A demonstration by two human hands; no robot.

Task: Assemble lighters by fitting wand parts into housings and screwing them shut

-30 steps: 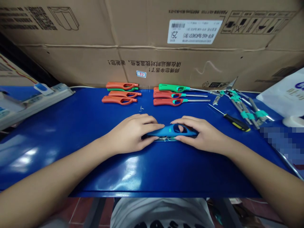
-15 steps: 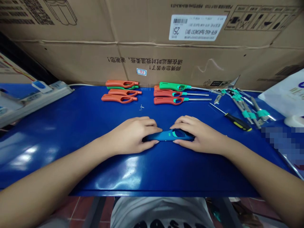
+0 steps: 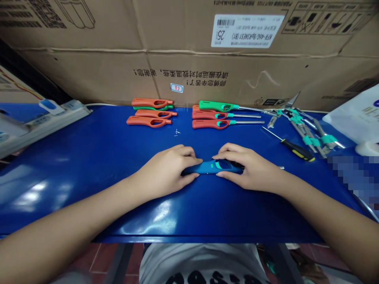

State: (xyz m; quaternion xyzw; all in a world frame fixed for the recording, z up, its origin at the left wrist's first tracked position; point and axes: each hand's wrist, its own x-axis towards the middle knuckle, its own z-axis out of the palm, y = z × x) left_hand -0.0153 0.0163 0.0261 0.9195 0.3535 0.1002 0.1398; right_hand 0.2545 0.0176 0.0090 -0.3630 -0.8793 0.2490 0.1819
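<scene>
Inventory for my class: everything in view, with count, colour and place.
blue plastic lighter: one, blue and teal, centre, held
long plastic casings: four, three orange, one green, back left
lighters with metal rods: at least three, red and green, back centre
slim metal parts: several, silver and teal, back right
slim screwdriver: one, black and yellow, right
tiny slivers: several, pale, behind blue plastic lighter
printed cardboard panel: one, brown, back
plastic power strip: one, white, left
plastic bag: one, white, right edge
rounded object: one, white, right edge
glossy table: one, blue, beneath
lettered shirt: one, pale, bottom
left hand: one, bare, on blue plastic lighter
right hand: one, bare, on blue plastic lighter
</scene>
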